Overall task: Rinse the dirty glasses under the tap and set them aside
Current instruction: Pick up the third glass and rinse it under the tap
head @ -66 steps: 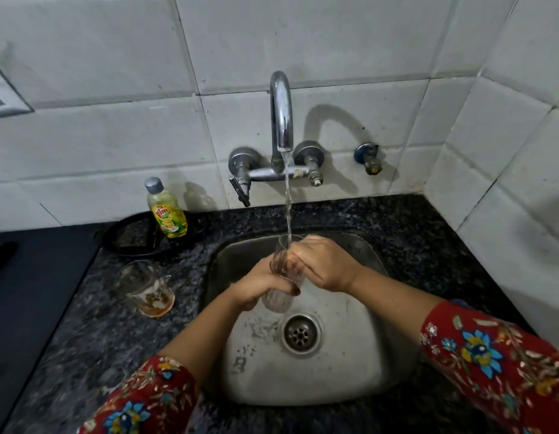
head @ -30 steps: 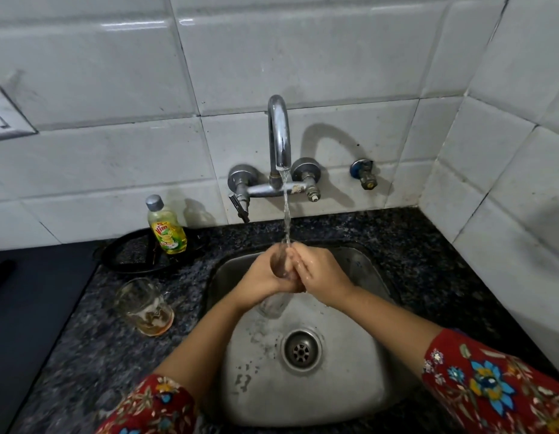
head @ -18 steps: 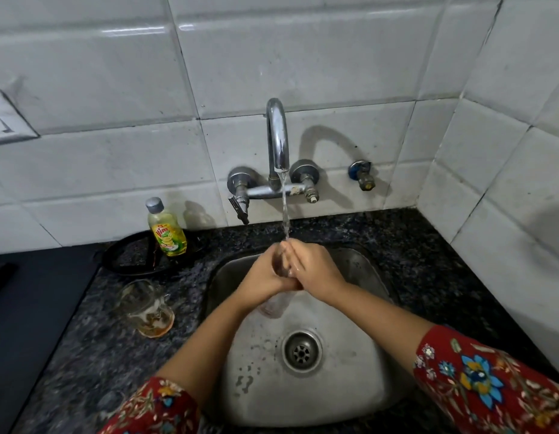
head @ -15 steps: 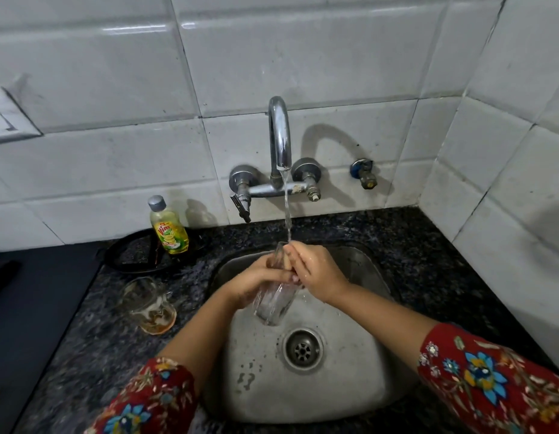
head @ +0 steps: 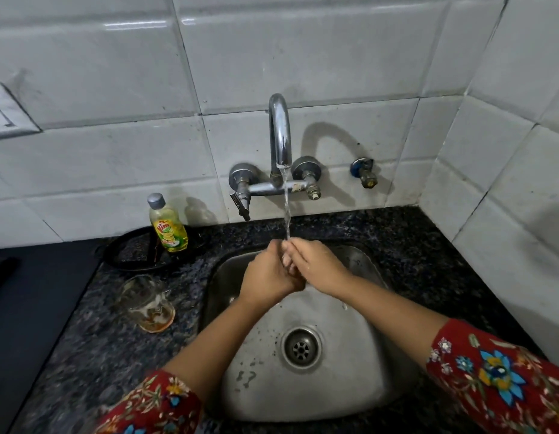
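My left hand (head: pixel 268 277) and right hand (head: pixel 318 266) meet over the steel sink (head: pixel 350 386), right under the thin stream from the running tap (head: pixel 280 133). Both hands close round a clear glass (head: pixel 285 260), so only a sliver of it shows between the fingers. Water falls onto the fingertips at the glass's top. A second glass (head: pixel 146 303), with a handle and brown dregs, stands on the dark granite counter left of the sink.
A yellow dish-soap bottle (head: pixel 168 225) stands on a black ring stand (head: pixel 131 255) at the back left. A dark cooktop surface (head: pixel 30 308) lies further left. The drain (head: pixel 300 347) sits in the sink's middle. Tiled walls close the back and right.
Half a second ago the glass hung tilted and visible below my hands. Now my hands have closed together around it under the stream, hiding nearly all of it.
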Tool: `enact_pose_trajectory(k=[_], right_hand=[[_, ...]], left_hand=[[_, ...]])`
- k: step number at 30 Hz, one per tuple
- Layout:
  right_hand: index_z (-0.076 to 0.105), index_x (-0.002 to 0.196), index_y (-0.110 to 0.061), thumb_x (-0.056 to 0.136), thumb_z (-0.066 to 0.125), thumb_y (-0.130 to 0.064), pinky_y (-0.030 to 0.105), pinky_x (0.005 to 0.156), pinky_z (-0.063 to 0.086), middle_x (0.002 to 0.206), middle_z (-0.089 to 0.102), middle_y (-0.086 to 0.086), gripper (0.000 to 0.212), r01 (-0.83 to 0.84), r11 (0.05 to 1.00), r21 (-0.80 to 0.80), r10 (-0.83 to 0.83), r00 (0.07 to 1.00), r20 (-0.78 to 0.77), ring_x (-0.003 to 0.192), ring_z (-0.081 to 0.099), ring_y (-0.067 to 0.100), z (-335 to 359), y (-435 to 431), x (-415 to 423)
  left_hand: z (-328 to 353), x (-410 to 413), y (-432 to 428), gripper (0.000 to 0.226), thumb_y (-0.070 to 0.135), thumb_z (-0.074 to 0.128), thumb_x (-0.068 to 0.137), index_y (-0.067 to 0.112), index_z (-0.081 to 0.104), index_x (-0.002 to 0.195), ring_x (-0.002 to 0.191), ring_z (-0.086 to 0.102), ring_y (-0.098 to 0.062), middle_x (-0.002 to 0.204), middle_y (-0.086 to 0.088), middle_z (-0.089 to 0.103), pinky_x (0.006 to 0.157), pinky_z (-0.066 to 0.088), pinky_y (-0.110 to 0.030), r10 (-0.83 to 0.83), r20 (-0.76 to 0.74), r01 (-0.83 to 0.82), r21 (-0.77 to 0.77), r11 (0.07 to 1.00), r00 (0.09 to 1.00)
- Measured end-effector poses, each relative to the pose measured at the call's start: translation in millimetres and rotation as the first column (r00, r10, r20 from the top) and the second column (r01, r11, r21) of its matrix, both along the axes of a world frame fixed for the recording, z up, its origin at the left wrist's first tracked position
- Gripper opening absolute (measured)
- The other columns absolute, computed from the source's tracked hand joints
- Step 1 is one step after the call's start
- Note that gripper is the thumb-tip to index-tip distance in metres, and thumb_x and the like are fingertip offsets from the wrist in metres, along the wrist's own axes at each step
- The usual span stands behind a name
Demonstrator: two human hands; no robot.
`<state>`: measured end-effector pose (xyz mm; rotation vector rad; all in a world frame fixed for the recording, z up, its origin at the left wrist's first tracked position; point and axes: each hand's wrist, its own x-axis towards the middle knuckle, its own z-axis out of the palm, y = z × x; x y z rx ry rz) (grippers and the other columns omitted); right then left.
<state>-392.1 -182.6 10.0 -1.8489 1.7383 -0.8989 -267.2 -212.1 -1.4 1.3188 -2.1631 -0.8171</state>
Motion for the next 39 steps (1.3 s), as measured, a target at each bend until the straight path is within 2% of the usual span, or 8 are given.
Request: enact_pose_trajectory(k=[6, 11, 16, 20, 24, 32, 35, 39], right_hand=[[0.064, 0.093, -0.011, 0.101, 0.035, -0.031, 0.035, 0.081, 0.047, 0.098, 0.069, 0.012, 0.036, 0.185, 0.982, 0.036, -0.182, 0.980, -0.075, 0.093, 0.063, 0.029, 10, -11, 24], [0.045, 0.139, -0.018, 0.101, 0.035, -0.021, 0.024, 0.109, 0.029, 0.147, 0.042, 0.002, 0.039, -0.017, 0.945, 0.327, -0.077, 0.959, 0.274, 0.133, 0.040, 0.016, -4, -8, 21], [0.048, 0.136, -0.021, 0.102, 0.035, -0.023, 0.032, 0.108, 0.038, 0.139, 0.051, 0.000, 0.037, -0.026, 0.908, 0.418, -0.204, 0.844, 0.496, 0.125, 0.049, 0.015, -6, 0, 20], [0.060, 0.122, -0.019, 0.102, 0.032, -0.027, 0.034, 0.102, 0.044, 0.126, 0.060, 0.003, 0.035, 0.077, 0.927, 0.367, -0.276, 0.802, 0.530, 0.115, 0.056, 0.018, 3, -5, 20], [0.060, 0.122, -0.016, 0.103, 0.030, -0.025, 0.027, 0.097, 0.042, 0.127, 0.059, 0.002, 0.036, 0.121, 0.935, 0.333, -0.299, 0.773, 0.560, 0.112, 0.054, 0.014, 14, -13, 22], [0.059, 0.122, -0.019, 0.102, 0.036, -0.027, 0.031, 0.105, 0.042, 0.129, 0.057, 0.000, 0.032, 0.060, 0.983, 0.173, -0.146, 0.824, 0.548, 0.117, 0.054, 0.011, -2, 10, 23], [0.034, 0.144, -0.017, 0.096, 0.051, -0.024, 0.008, 0.097, 0.034, 0.151, 0.032, 0.001, 0.051, -0.033, 0.980, 0.198, -0.043, 0.927, 0.372, 0.130, 0.037, 0.007, -11, 24, 15], [-0.003, 0.151, -0.015, 0.068, 0.081, -0.022, 0.033, 0.095, 0.047, 0.150, 0.032, 0.009, 0.118, 0.058, 0.901, 0.431, -0.032, 0.997, -0.066, 0.128, 0.045, 0.027, -13, 28, 13]], left_hand=[[-12, -2, -1, 0.039, 0.027, 0.067, 0.082, 0.018, 0.049, 0.115, 0.078, 0.062, -0.013, 0.096, -0.002, 0.064, 0.069, 0.049, -0.030, 0.146, -0.299, -0.056, 0.291, 0.955, 0.943], [-15, -7, 4, 0.023, 0.032, 0.041, 0.099, 0.016, 0.057, 0.093, 0.071, 0.063, -0.017, 0.083, -0.004, 0.063, 0.065, 0.052, -0.031, 0.535, -0.546, 0.259, 0.814, 0.519, 0.645], [-20, -18, 4, 0.036, 0.038, 0.044, 0.097, 0.007, 0.063, 0.098, 0.077, 0.064, -0.022, 0.065, -0.015, 0.072, 0.062, 0.046, -0.032, 0.890, -0.429, 0.505, 0.808, 0.303, 0.152], [-4, -28, -2, 0.040, 0.040, 0.047, 0.094, 0.002, 0.060, 0.092, 0.078, 0.056, -0.027, 0.081, -0.017, 0.063, 0.064, 0.044, -0.037, 0.951, -0.305, 0.570, 0.791, 0.222, 0.053], [2, -36, -14, 0.046, 0.043, 0.045, 0.094, 0.011, 0.055, 0.125, 0.079, 0.055, -0.025, 0.087, -0.014, 0.058, 0.073, 0.046, -0.039, 0.944, -0.329, 0.563, 0.780, 0.272, -0.001], [-16, -19, -17, 0.048, 0.048, 0.039, 0.096, 0.008, 0.060, 0.080, 0.074, 0.058, -0.024, 0.057, -0.012, 0.068, 0.065, 0.044, -0.035, 0.844, -0.485, 0.390, 0.840, 0.376, 0.230], [-28, -16, -23, 0.057, 0.056, 0.068, 0.075, 0.006, 0.063, 0.102, 0.077, 0.067, -0.022, 0.080, -0.009, 0.071, 0.069, 0.053, -0.034, 0.770, -0.520, 0.270, 0.853, 0.447, 0.368], [-45, -22, -29, 0.117, 0.037, 0.094, 0.035, 0.005, 0.042, 0.134, 0.091, 0.069, -0.028, 0.118, -0.019, 0.063, 0.067, 0.057, -0.035, 0.742, -0.445, 0.039, 0.868, 0.494, 0.501]])
